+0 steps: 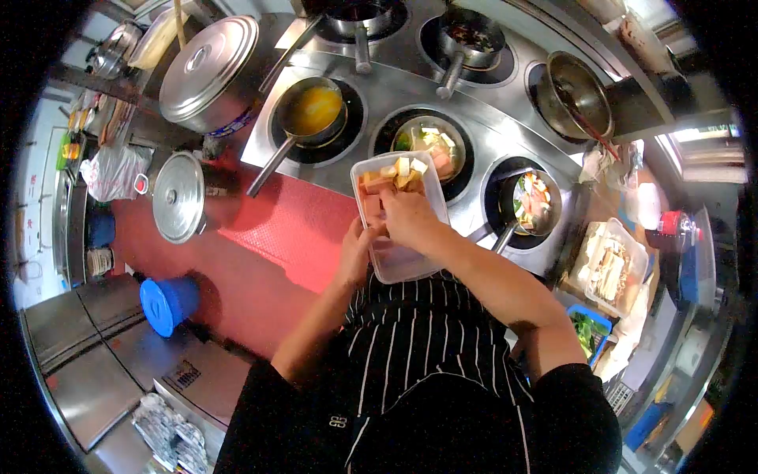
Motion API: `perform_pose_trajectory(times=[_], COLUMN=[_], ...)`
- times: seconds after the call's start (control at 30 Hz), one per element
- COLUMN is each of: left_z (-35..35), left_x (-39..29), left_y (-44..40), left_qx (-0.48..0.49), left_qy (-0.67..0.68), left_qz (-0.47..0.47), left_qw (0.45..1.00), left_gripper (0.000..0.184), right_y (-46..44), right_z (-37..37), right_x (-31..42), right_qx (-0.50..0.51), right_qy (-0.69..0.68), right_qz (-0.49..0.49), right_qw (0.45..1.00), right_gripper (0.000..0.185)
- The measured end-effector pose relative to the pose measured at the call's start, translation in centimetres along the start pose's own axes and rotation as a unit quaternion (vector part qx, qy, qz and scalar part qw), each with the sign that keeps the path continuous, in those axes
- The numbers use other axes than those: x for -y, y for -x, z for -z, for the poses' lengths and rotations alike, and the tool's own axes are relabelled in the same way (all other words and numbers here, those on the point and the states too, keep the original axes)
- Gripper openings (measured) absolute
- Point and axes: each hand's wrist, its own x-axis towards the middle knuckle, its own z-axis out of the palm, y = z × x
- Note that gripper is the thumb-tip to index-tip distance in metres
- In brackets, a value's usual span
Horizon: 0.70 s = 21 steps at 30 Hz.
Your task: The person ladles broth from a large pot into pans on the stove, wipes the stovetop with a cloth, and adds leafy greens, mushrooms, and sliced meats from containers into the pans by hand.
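Observation:
My left hand (359,246) grips the left side of a clear plastic container (404,265), held in front of my apron. Inside lie pink slices of what looks like luncheon meat (369,186) and pale yellow-white chunks (409,167). Reaching into the container from the right, my right hand (409,217) has its fingers closed down among the pink slices; what they pinch is hidden. Just beyond the container's far edge, a pan (434,142) on a burner holds greens, pale pieces and something pink. The container covers that pan's near side.
A pan with yellow liquid (313,109) sits left on the stove, and a pan of mixed food (534,204) right. More pans (471,39) and a wok (575,96) stand behind. Lidded pots (178,197) are at left. A box of pale strips (608,272) lies at right.

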Motion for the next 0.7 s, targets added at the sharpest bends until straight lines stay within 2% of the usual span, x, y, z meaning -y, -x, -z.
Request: perform_pose_trajectory(times=[0.03, 0.07, 0.17, 0.2, 0.23, 0.27, 0.3, 0.33, 0.37, 0.43, 0.47, 0.5, 0.53, 0.57, 0.63, 0.67, 0.7], left_z=[-0.3, -0.3, 0.5, 0.8, 1.5, 2.5, 4.1, 4.7, 5.3, 5.2, 5.8, 6.1, 6.2, 6.1, 5.3, 5.0, 4.4], left_x=[0.0, 0.1, 1.7, 2.1, 2.9, 3.8, 5.2, 5.1, 5.1, 3.4, 2.6, 2.2, 1.8, 1.4, 0.4, 0.0, -0.7], left_y=[0.1, 0.1, -0.4, -0.5, -0.7, -1.0, -1.5, -1.6, -1.5, -0.9, -1.0, -1.0, -1.1, -1.4, -1.8, -1.7, -1.8], left_qx=[0.004, 0.010, -0.007, -0.013, -0.020, -0.018, -0.005, 0.007, 0.008, -0.057, -0.044, -0.039, -0.039, -0.038, -0.034, -0.038, -0.041], left_qy=[-0.007, -0.009, 0.020, 0.027, 0.034, 0.035, 0.109, 0.181, 0.181, 0.109, 0.106, 0.104, 0.100, 0.096, 0.103, 0.098, 0.094], left_qz=[-0.004, -0.003, 0.018, 0.013, 0.009, 0.010, 0.039, 0.067, 0.068, 0.060, 0.101, 0.102, 0.087, 0.070, 0.051, 0.045, 0.036], left_qw=[1.000, 1.000, 1.000, 0.999, 0.999, 0.999, 0.993, 0.981, 0.981, 0.991, 0.988, 0.989, 0.990, 0.992, 0.993, 0.994, 0.994], left_gripper=[0.041, 0.041, 0.041, 0.041, 0.041, 0.041, 0.041, 0.042, 0.042, 0.045, 0.046, 0.046, 0.047, 0.047, 0.047, 0.049, 0.051], right_y=[-0.3, -0.4, -0.4, -0.3, -0.1, 0.1, 0.1, -0.4, 0.0, 0.3, 0.2, -0.3, -0.4, 0.0, 0.9, 0.9, 1.4], right_z=[-0.1, -0.8, -2.9, -3.7, -3.0, -2.2, -1.7, -1.3, -0.8, 1.4, 2.3, 0.9, 1.2, 1.1, 0.6, 0.6, 0.8], right_x=[0.2, -0.2, -0.6, -0.6, -0.1, 0.3, 0.6, 0.0, -0.8, -2.8, -4.6, -8.0, -9.4, -10.1, -11.1, -11.9, -11.8], right_qx=[0.057, 0.002, -0.034, -0.087, -0.087, -0.085, -0.083, -0.126, -0.157, -0.201, -0.192, -0.226, -0.193, -0.200, -0.165, -0.060, -0.067], right_qy=[0.052, 0.025, 0.032, -0.004, -0.003, -0.064, -0.125, -0.248, -0.306, -0.421, -0.400, -0.332, -0.296, -0.294, -0.285, -0.203, -0.202], right_qz=[-0.062, -0.032, 0.000, 0.017, 0.014, 0.003, -0.006, 0.010, -0.024, -0.076, -0.155, -0.131, -0.174, -0.174, -0.140, -0.239, -0.238], right_qw=[0.995, 0.999, 0.999, 0.996, 0.996, 0.994, 0.989, 0.960, 0.939, 0.881, 0.883, 0.906, 0.919, 0.918, 0.934, 0.948, 0.948], right_gripper=[0.032, 0.037, 0.038, 0.032, 0.032, 0.028, 0.024, 0.021, 0.019, 0.017, 0.019, 0.022, 0.026, 0.026, 0.032, 0.040, 0.040])
